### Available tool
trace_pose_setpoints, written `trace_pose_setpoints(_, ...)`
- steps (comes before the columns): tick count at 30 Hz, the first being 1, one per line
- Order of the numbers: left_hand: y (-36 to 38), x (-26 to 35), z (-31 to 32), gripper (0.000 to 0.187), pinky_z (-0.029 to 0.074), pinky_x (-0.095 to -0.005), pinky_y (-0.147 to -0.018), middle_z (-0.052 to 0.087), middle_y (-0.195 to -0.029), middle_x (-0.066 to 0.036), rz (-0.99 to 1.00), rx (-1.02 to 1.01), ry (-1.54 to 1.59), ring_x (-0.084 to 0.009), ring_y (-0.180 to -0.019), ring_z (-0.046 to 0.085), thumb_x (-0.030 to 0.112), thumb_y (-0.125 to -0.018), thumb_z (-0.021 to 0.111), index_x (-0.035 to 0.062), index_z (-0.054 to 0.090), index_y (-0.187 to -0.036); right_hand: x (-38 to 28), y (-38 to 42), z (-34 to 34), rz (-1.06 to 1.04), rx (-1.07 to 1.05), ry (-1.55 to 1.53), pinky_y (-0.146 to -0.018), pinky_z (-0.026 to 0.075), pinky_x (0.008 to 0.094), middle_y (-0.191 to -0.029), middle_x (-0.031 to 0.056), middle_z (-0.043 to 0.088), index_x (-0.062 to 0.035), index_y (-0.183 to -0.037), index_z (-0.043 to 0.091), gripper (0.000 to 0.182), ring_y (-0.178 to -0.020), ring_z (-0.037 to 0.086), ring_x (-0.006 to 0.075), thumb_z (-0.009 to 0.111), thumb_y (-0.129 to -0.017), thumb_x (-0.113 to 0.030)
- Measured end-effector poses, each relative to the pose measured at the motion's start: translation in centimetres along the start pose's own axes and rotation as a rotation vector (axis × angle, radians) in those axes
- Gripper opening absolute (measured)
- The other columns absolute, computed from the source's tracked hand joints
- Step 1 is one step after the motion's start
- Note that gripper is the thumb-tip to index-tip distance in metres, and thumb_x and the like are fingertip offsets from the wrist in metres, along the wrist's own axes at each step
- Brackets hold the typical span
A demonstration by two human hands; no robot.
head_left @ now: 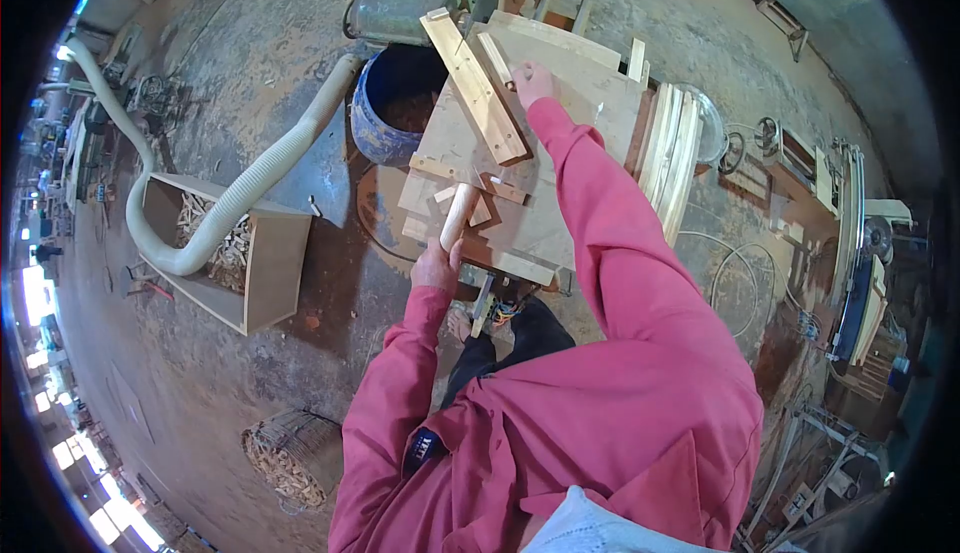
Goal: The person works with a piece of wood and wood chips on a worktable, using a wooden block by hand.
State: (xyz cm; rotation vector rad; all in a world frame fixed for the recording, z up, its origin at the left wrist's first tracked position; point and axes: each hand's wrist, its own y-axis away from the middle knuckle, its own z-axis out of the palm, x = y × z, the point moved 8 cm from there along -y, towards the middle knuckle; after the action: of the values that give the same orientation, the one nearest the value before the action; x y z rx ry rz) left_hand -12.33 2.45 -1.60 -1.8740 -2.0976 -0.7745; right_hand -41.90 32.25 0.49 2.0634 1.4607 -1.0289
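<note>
Evidently, the left hand [435, 268] is wrapped round the near end of a wooden piece [459, 215] at the tabletop [590, 118], likely light, stiff, best held there; beyond, the right hand [534, 84] meets a narrow strip [494, 59], grip unclear.

Woodworking workshop. Identifiable by wood offcuts in a pale rectangular open box [272, 268], a ribbed off-white extraction hose [290, 153], a green cylindrical motor [400, 15], wooden boards on a flat tan worktable [590, 123], and dusty worn concrete flooring [215, 353].
</note>
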Motion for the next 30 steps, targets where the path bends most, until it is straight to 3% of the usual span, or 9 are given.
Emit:
trace_pose_setpoints(2,1.4,-1.1,0.1,0.047,0.052,-0.0568,-0.065,0.068,-0.078,-0.025,-0.001,-0.004,-0.005,-0.0476,-0.074,0.067,0.050,-0.098,0.057,0.0032,0.053,-0.096,-0.9,2.7,-0.5,-0.109,0.091,0.049,-0.090,0.051,0.0461,-0.105,0.0187,0.072,-0.0103,-0.114,0.074,0.037,-0.104,0.067,0.0357,0.071,-0.087,-0.035)
trace_pose_setpoints(4,2.5,-1.5,-0.4,0.047,0.052,-0.0568,-0.065,0.068,-0.078,-0.025,0.001,-0.004,-0.007,-0.0477,-0.074,0.067,0.050,-0.098,0.057,0.0031,0.053,-0.097,-2.5,4.9,0.1,-0.192,-0.049,0.080,-0.093,0.050,0.0465,-0.107,0.0189,0.070,-0.0120,-0.117,0.072,0.038,-0.106,0.064,0.0376,0.071,-0.086,-0.033)
trace_pose_setpoints(7,4.3,-3.0,-0.6,0.047,0.051,-0.0562,-0.065,0.068,-0.079,-0.025,-0.034,-0.065,-0.009,-0.0472,-0.075,0.067,0.050,-0.098,0.057,0.0033,0.052,-0.097,-3.0,6.9,0.8,-0.287,0.044,0.126,-0.091,0.050,0.0471,-0.101,0.0179,0.069,-0.0110,-0.111,0.073,0.031,-0.100,0.064,0.0387,0.070,-0.087,-0.031)
trace_pose_setpoints(13,7.8,-5.0,-1.6,0.047,0.051,-0.0558,-0.064,0.068,-0.078,-0.024,-0.041,-0.055,0.036,-0.0463,-0.075,0.067,0.050,-0.097,0.059,0.0034,0.052,-0.097,-3.1,9.3,4.3,-0.272,0.005,-0.022,-0.087,0.051,0.0481,-0.100,0.0169,0.069,-0.0109,-0.105,0.073,0.022,-0.098,0.064,0.0375,0.065,-0.090,-0.025)
trace_pose_setpoints(17,9.0,-6.2,-1.4,0.048,0.052,-0.0538,-0.062,0.068,-0.077,-0.023,-0.051,-0.095,0.041,-0.0445,-0.073,0.068,0.051,-0.097,0.059,0.0032,0.052,-0.095,-4.3,9.3,7.0,-0.307,0.016,0.070,-0.086,0.051,0.0489,-0.100,0.0170,0.069,-0.0101,-0.101,0.074,0.020,-0.097,0.065,0.0371,0.063,-0.091,-0.024)
trace_pose_setpoints(23,9.5,-6.6,-1.4,0.048,0.052,-0.0531,-0.062,0.068,-0.076,-0.022,-0.064,-0.096,0.034,-0.0439,-0.072,0.068,0.051,-0.097,0.059,0.0037,0.052,-0.094,-4.7,7.5,8.6,-0.079,-0.136,-0.052,-0.079,0.054,0.0447,-0.090,0.0206,0.072,-0.0071,-0.098,0.077,0.021,-0.087,0.069,0.0389,0.063,-0.090,-0.021)
trace_pose_setpoints(30,7.9,-5.6,-1.2,0.050,0.052,-0.0539,-0.064,0.066,-0.073,-0.022,-0.064,-0.099,0.054,-0.0449,-0.071,0.067,0.052,-0.097,0.059,0.0024,0.052,-0.092,-4.7,5.0,8.2,0.018,-0.170,-0.089,-0.078,0.055,0.0385,-0.090,0.0165,0.074,-0.0124,-0.101,0.078,0.023,-0.083,0.073,0.0306,0.069,-0.088,-0.028)
